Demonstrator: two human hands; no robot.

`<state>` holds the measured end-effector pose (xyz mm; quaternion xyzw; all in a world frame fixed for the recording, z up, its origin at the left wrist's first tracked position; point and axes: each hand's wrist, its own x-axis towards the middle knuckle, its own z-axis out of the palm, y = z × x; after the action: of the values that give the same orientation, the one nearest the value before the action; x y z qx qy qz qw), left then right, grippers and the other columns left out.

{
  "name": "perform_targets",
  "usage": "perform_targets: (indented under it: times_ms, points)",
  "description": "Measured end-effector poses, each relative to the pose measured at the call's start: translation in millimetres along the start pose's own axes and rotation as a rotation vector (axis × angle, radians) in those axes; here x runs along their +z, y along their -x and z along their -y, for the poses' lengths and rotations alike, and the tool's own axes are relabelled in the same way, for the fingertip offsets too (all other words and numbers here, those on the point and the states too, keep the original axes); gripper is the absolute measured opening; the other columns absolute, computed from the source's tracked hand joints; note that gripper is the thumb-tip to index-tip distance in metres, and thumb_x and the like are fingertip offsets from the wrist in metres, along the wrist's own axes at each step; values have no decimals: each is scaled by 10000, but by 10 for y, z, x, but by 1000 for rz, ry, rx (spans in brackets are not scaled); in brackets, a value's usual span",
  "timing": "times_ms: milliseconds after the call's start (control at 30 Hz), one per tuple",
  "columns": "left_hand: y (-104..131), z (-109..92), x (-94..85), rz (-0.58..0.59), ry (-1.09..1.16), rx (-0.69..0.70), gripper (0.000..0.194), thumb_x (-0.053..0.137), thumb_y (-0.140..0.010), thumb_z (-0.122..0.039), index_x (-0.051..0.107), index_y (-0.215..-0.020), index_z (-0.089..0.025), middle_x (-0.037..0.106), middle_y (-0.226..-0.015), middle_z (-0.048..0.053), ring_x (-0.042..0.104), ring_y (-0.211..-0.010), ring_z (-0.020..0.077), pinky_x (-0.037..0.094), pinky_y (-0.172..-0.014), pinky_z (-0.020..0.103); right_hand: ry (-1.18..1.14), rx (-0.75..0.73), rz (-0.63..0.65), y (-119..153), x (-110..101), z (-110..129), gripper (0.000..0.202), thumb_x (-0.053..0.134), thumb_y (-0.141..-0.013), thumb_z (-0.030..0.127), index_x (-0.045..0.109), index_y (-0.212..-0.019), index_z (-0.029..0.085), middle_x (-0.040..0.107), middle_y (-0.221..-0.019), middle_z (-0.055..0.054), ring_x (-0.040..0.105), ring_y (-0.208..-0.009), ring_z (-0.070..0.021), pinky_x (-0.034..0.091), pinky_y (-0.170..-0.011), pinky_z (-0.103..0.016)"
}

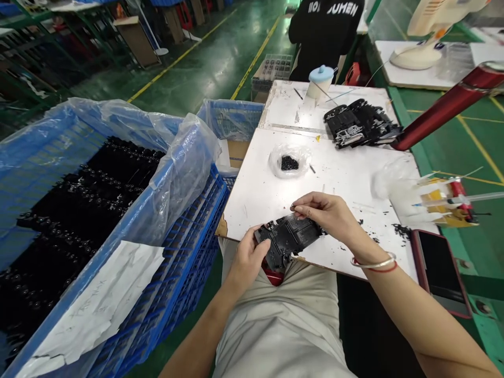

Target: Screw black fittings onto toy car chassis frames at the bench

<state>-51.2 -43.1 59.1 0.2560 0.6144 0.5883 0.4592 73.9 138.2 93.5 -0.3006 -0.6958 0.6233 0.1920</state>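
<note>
A flat black plastic part (289, 236) with moulded detail lies tilted at the table's front edge, partly over the lap. My left hand (251, 254) grips its left end, thumb on top. Over its upper edge my right hand (321, 210) is closed in a pinch; a tiny dark piece shows at the fingertips, too small to name. Behind the hands, an open clear plastic bag (290, 161) holds small black pieces. Several black assemblies with wheels (360, 125) are grouped at the back right of the white table (252, 184).
To the left stands a blue crate (197, 231) lined with plastic and filled with black parts. A lidded cup (321, 81), a red pole (449, 105), bottles (437, 202) and a phone (441, 270) are around the table. A person in black (325, 37) sits ahead.
</note>
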Motion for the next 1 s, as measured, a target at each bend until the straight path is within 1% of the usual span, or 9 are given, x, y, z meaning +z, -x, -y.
perform_targets:
  times_ms: [100,200,333,500,600,700,867,1000]
  points:
    - [22,1,26,-5,-40,11,364,525,-888,-271,545,-1236,-167,644,-1218,76,569,-1167,211,435,-1005,301,200,-72,7,157,76,-3,235,685,-818,420,704,-872,192,720,-773,-29,664,-696,-168,531,-626,-281]
    - [46,-1,55,-14,-92,4,415,524,-892,-283,521,-1291,-167,652,-1205,76,546,-1214,226,430,-1026,313,430,-222,46,261,127,-29,130,628,-883,329,681,-879,210,709,-776,-4,640,-664,-144,497,-585,-256]
    - [68,-33,92,-16,-144,-3,451,527,-891,-288,511,-1324,-162,695,-1088,66,539,-1235,240,438,-1035,326,640,-471,87,317,164,-67,57,580,-925,245,628,-934,217,691,-860,-12,632,-723,-135,509,-637,-254]
    - [82,-86,135,-35,-163,18,489,541,-877,-278,504,-1346,-143,702,-1112,75,575,-1197,232,463,-1016,308,816,-687,76,338,198,-32,83,526,-938,161,587,-990,181,666,-886,-59,627,-797,-170,532,-691,-291]
    - [95,-103,152,-28,-177,41,493,537,-881,-272,497,-1354,-141,702,-1131,81,588,-1184,232,470,-1013,315,866,-739,75,350,206,12,90,515,-940,144,570,-1008,165,657,-882,-72,616,-801,-180,529,-706,-304]
    - [109,-100,159,-20,-201,72,500,540,-886,-293,491,-1364,-156,704,-1131,76,599,-1170,237,478,-1007,323,900,-740,85,359,199,50,85,513,-941,141,567,-1004,158,652,-868,-73,608,-781,-178,518,-685,-298]
    - [125,-97,177,-16,-244,121,516,545,-882,-297,484,-1370,-141,708,-1102,83,620,-1128,240,487,-991,320,991,-744,82,366,177,100,74,492,-956,163,566,-955,171,638,-817,-57,584,-717,-167,486,-620,-286]
    - [134,-131,209,-17,-284,128,506,556,-873,-293,495,-1360,-169,723,-1022,59,660,-1007,225,520,-905,303,1040,-742,105,371,167,152,82,489,-950,153,566,-933,174,626,-782,-54,573,-684,-175,470,-593,-295]
